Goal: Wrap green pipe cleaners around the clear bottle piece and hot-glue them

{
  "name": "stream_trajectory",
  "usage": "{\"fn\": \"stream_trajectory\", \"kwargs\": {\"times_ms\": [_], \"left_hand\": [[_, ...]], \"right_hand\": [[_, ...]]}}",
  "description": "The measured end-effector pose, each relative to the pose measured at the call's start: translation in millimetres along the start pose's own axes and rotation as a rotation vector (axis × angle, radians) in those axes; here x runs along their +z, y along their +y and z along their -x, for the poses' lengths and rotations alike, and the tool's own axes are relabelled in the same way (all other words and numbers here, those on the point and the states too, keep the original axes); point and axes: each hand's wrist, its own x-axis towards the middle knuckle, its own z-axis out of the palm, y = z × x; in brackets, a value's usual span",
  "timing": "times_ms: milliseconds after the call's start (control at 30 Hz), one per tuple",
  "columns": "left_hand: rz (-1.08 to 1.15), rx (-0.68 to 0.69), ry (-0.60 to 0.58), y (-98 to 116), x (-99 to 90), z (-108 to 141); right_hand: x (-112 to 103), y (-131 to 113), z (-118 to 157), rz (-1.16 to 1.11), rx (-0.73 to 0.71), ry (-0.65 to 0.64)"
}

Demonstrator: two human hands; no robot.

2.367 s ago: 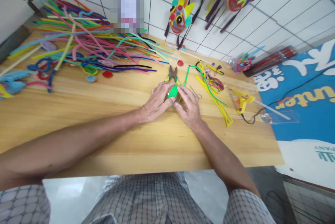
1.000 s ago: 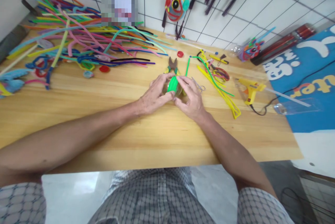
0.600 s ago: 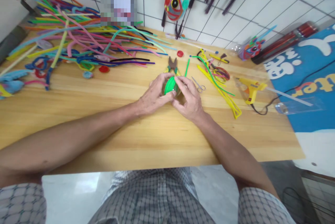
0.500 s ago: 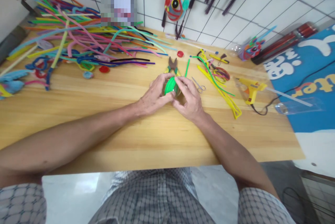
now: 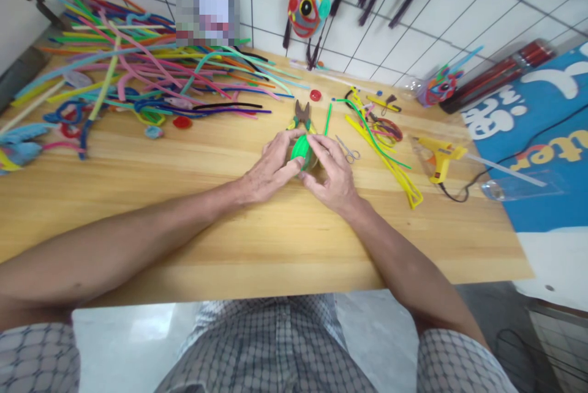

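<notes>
Between my two hands is a clear, rounded piece partly covered by a green pipe-cleaner coil (image 5: pixel 301 148). My left hand (image 5: pixel 274 168) closes on its left side, the thumb pressed on the near edge of the green. From the other side my right hand (image 5: pixel 331 171) grips it, with fingertips on the upper right edge and the thumb below. The underside is hidden by my fingers. Just beyond lie pliers (image 5: pixel 303 114) with their jaws pointing away; my left fingers cover part of the handles. Small scissors (image 5: pixel 351 154) rest beside my right hand.
Many coloured pipe cleaners (image 5: pixel 151 68) are heaped at the back left. On the right lie bent yellow pipe cleaners (image 5: pixel 390 166), a yellow glue gun (image 5: pixel 441 155) with its cord, and a dark red flask (image 5: pixel 500 74). A colourful mask (image 5: pixel 307 4) hangs on the tiled wall.
The green coil has turned slightly between my hands, and more of its ridged face shows. My left thumb has shifted a little; both hands stay in place.
</notes>
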Motion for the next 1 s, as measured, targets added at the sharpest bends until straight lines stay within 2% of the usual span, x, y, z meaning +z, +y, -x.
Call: {"fn": "stream_trajectory", "kwargs": {"times_ms": [500,733,1000], "left_hand": [[-0.032,0.024,0.032,-0.5,3.1,1.4],[-0.028,0.042,0.041,-0.6,1.9,-0.3],[-0.056,-0.006,0.042,4.9,1.2,0.5]], "right_hand": [[2.5,1.9,2.0,-0.015,0.023,0.044],[-0.3,-1.1,-1.5,-0.021,-0.028,0.066],[0.2,-1.0,-1.1,0.016,-0.058,0.093]]}}
